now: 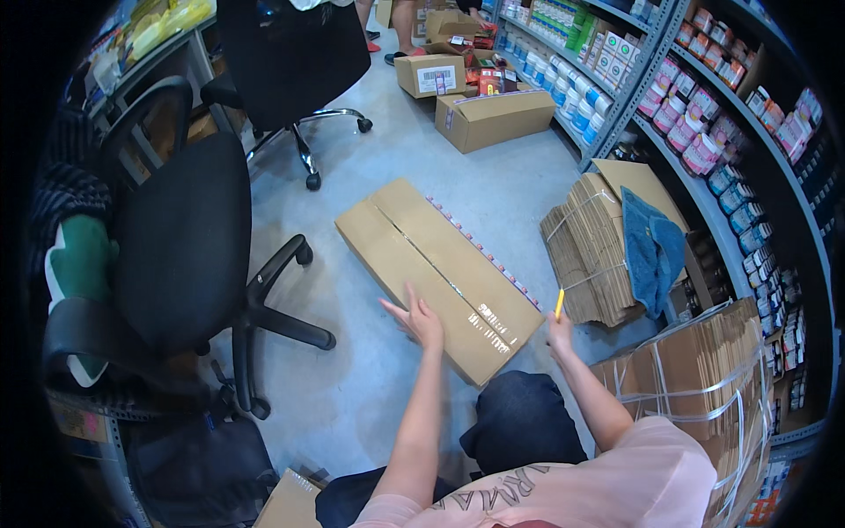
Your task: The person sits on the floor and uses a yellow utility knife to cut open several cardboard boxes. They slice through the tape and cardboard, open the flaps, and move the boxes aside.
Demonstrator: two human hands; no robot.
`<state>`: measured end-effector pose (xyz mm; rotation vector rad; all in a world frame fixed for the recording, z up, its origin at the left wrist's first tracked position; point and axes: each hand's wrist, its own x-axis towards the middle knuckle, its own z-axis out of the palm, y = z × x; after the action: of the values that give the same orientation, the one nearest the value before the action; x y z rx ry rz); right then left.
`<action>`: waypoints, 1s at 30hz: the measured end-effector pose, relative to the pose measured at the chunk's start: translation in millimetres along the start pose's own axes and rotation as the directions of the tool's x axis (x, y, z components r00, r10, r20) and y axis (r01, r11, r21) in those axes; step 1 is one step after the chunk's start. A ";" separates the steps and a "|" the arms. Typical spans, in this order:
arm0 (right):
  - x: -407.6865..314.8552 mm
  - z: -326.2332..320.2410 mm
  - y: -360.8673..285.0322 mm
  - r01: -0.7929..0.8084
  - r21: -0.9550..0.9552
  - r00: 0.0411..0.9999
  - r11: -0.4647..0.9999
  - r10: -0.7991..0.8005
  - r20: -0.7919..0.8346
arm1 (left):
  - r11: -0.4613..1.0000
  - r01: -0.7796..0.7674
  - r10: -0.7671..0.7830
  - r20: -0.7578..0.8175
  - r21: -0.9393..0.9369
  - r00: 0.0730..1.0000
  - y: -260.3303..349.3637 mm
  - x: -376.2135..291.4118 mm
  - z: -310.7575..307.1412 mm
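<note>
A long cardboard box (432, 264) rests on the floor before me, with a taped seam along its top. Clear tape wrinkles over its near end, and a printed strip of tape runs down its right edge. My left hand (422, 323) is at the box's left side with fingers spread; whether it presses on the cardboard is hard to tell. Beyond the near right corner, my right hand (560, 332) grips a slim yellow tool (560, 303), possibly a box cutter, pointing up. Its tip is too small to make out.
Tied bundles of flattened cartons stand at right, one (587, 251) under a blue towel (652, 251), another (700, 369) nearer. Metal shelves (703, 191) hold many bottles. Black office chairs (185, 244) flank the left. Opened cartons (495, 122) and a person's legs (403, 30) are farther off.
</note>
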<state>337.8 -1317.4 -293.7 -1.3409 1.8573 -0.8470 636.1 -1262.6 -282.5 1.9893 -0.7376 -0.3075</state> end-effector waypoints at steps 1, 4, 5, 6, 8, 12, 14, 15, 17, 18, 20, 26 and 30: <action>12.6 27.7 4.2 -0.007 0.130 0.999 0.991 0.012 -0.035 | 0.941 -0.105 0.067 0.126 0.322 0.990 11.6 -2.8 -5.2; 36.0 117.1 -60.7 -0.041 0.285 0.999 0.958 0.031 0.040 | 0.726 -0.421 0.246 0.366 0.544 0.897 -9.7 15.0 -24.9; 79.2 121.2 -61.8 -0.017 0.455 1.000 0.890 0.007 0.022 | 0.715 -0.549 0.357 0.449 0.432 0.819 3.4 10.0 -8.4; 121.0 116.0 -68.4 0.080 0.284 0.997 0.955 -0.080 -0.010 | 0.720 -0.581 0.390 0.470 0.381 0.792 18.1 5.0 7.4; 168.2 107.9 -105.2 0.273 0.095 0.961 0.957 -0.276 0.023 | 0.720 -0.614 0.433 0.481 0.324 0.762 35.5 11.2 21.2; 175.7 68.5 -112.2 0.404 0.080 0.914 0.911 -0.400 -0.066 | 0.579 -0.786 0.446 0.724 0.215 0.527 50.1 51.0 17.8; 128.7 53.7 -103.1 0.313 -0.006 0.948 0.950 -0.312 0.066 | 0.565 -0.794 0.331 0.820 0.224 0.467 53.3 76.2 6.5; 103.9 43.2 -95.1 0.243 0.060 0.965 0.968 -0.248 0.086 | 0.536 -0.806 0.354 0.801 0.249 0.483 52.7 78.7 8.3; 70.2 17.3 -89.4 0.107 0.117 0.975 0.987 -0.127 0.183 | 0.481 -0.831 0.419 0.759 0.280 0.498 57.0 80.3 23.5; 57.1 6.8 -93.0 0.040 0.108 0.962 0.993 -0.067 0.265 | 0.478 -0.832 0.426 0.754 0.282 0.500 60.1 80.6 28.9; 56.2 -5.6 -92.7 -0.021 0.099 0.950 0.995 -0.011 0.311 | 0.470 -0.842 0.444 0.754 0.265 0.485 70.0 75.8 41.5; 66.7 1.8 -117.8 -0.040 0.042 0.949 0.998 0.025 0.313 | 0.499 -0.832 0.454 0.744 0.243 0.490 71.6 75.6 44.6; 56.7 5.7 -128.2 -0.052 -0.048 0.943 0.997 0.065 0.325 | 0.517 -0.823 0.475 0.720 0.236 0.505 72.3 75.6 39.6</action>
<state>395.2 -1405.3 -200.5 -1.3512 1.6503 -0.5221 649.1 -1362.8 -234.5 1.8977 -2.1996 -0.2044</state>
